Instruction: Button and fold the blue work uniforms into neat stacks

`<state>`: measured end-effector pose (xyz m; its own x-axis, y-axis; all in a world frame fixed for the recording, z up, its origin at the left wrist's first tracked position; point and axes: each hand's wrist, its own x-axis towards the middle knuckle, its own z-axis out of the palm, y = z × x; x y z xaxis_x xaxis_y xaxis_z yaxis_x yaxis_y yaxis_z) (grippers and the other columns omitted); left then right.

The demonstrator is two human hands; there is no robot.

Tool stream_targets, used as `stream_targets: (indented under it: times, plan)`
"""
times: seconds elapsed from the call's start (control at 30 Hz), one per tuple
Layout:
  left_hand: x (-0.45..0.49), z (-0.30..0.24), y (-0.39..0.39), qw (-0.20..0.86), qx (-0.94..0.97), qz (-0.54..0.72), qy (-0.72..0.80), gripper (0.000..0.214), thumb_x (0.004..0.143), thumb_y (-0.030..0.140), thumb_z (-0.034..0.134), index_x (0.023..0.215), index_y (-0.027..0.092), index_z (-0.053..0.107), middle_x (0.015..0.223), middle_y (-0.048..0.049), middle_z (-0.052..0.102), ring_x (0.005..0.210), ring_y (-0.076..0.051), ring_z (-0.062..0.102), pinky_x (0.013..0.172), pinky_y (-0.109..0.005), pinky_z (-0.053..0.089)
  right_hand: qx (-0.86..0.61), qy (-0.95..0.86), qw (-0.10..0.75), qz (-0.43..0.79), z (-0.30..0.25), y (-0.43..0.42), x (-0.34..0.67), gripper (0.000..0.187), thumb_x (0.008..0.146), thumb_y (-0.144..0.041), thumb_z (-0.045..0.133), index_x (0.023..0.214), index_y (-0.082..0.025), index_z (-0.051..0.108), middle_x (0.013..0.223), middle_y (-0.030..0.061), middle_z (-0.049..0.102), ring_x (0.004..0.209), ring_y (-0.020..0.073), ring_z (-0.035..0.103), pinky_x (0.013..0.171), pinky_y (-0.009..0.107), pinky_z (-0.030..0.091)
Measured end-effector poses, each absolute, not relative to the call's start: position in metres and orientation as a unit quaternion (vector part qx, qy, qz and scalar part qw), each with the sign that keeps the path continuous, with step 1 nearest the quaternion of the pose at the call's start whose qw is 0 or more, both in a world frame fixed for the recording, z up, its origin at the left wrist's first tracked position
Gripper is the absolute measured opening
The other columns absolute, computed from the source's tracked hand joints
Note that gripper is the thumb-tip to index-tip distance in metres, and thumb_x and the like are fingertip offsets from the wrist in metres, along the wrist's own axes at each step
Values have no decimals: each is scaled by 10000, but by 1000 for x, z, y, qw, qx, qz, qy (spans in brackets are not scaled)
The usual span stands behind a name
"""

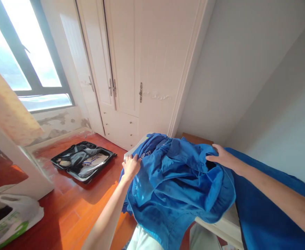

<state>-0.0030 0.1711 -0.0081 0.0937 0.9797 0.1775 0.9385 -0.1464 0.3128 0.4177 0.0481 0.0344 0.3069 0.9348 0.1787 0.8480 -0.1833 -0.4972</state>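
A crumpled blue shirt (175, 184) lies over the corner of a white bed frame (221, 227), with part of it hanging off the edge. My left hand (130, 166) grips the shirt's left edge, near some white lettering, with the fingers curled over the cloth. My right hand (224, 158) rests on the shirt's upper right part, fingers closed on a fold of the fabric. Both forearms reach in from below.
A blue sheet (267, 211) covers the bed at right. An open black suitcase (83, 161) with clothes lies on the red wood floor. A white wardrobe (131, 69) stands ahead, a window (19, 59) at left, and a white plastic bag (7, 218) at bottom left.
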Motion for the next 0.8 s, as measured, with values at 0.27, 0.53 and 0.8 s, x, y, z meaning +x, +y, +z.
stream_targets:
  times: [0.27,0.53,0.8]
  plan:
    - [18,-13,193,115,810,129,560,504,872,528,582,1297,257,597,1471,-109,478,1377,-347,379,1070,-532,318,-655,-739,59,148,26,104,275,1271,610,-491,820,1562,-281,4,1602,234,100,1231,435,536,960,505,470]
    - [23,-28,214,122,780,126,601,403,925,564,416,1188,372,653,1448,-5,513,1419,-305,332,1109,-592,266,-518,-846,-10,128,-7,147,228,556,786,-340,690,1325,-273,569,1212,102,673,1087,308,643,875,358,488]
    - [7,-28,233,93,809,89,574,628,822,556,633,1357,241,540,1528,-136,388,1438,-376,244,1124,-587,153,-548,-820,130,106,12,95,282,353,779,-102,464,946,-236,744,988,32,742,947,219,679,833,301,500]
